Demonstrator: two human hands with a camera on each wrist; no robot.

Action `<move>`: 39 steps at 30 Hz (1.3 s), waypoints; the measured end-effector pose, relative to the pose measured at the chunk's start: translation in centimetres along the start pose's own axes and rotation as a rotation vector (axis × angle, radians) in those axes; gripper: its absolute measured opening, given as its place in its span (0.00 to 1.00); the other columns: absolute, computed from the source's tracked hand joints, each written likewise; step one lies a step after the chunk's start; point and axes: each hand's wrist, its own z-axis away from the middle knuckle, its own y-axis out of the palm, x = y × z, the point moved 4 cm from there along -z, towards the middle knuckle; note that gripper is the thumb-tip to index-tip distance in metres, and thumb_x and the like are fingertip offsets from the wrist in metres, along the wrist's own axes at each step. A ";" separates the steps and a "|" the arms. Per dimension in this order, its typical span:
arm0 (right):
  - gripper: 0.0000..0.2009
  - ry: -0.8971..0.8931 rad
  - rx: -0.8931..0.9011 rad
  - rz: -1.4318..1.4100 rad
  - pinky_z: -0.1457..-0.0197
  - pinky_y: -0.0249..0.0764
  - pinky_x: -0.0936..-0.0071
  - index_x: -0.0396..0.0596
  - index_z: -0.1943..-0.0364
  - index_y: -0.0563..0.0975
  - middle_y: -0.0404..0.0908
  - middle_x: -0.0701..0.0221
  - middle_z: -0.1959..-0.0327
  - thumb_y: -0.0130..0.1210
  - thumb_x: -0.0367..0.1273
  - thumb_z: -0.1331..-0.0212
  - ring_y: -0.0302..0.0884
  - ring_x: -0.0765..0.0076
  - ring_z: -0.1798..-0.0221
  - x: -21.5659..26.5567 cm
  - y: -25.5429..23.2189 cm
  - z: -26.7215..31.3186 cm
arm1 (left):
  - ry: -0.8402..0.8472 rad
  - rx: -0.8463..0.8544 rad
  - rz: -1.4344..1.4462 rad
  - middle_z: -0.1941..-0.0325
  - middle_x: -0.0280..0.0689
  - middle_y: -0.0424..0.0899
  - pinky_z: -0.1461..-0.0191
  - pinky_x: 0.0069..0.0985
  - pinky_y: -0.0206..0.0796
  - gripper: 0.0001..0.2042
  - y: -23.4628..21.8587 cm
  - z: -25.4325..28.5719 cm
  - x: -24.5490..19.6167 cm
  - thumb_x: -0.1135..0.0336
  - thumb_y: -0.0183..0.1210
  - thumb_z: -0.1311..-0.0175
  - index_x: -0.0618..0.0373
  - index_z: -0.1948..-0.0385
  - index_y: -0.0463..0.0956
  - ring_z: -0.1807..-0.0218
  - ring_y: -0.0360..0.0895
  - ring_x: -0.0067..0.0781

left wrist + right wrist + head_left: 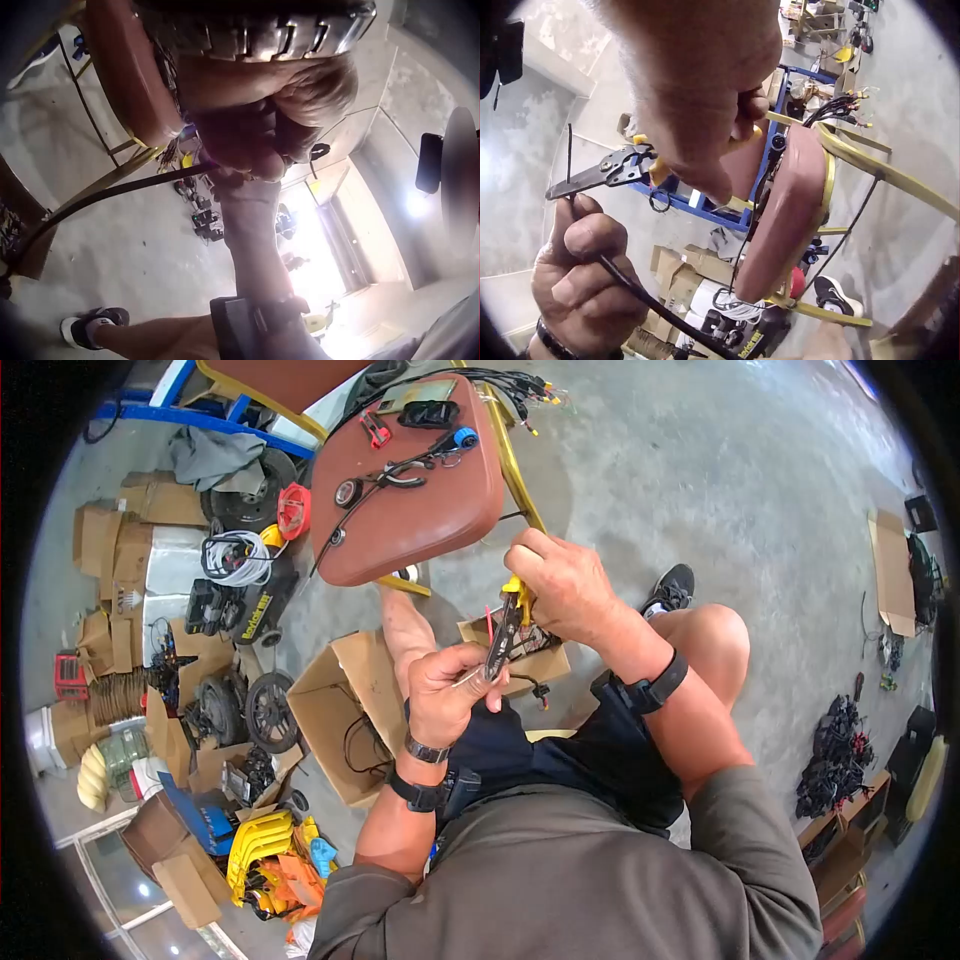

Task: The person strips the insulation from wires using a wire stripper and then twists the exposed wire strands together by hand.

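A seated person's right hand [565,588] grips the yellow handles of wire strippers [505,632] above an open cardboard box [350,710], while the left hand [448,695] pinches a black cable [660,304] near the tool's tip. The right wrist view reveals what the head view hides: a thin dark strand [569,150] rising at the strippers' jaws, just above the left fingertips. The left wrist view shows the cable trailing away from the hand; only the head view shows the blue connector [465,438] lying on the brown chair seat [425,525].

Brown chair seat [432,528]: black cable [382,479], red tool [376,430], black pouch [428,414].
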 end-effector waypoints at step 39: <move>0.12 0.093 0.009 -0.094 0.68 0.74 0.56 0.48 0.67 0.72 0.75 0.66 0.67 0.62 0.29 0.55 0.78 0.49 0.67 0.1 -0.4 0.9 | 0.068 0.013 0.137 0.65 0.42 0.84 0.69 0.21 0.74 0.05 0.7 -0.8 0.0 0.76 0.62 0.37 0.65 0.63 0.77 0.74 0.80 0.26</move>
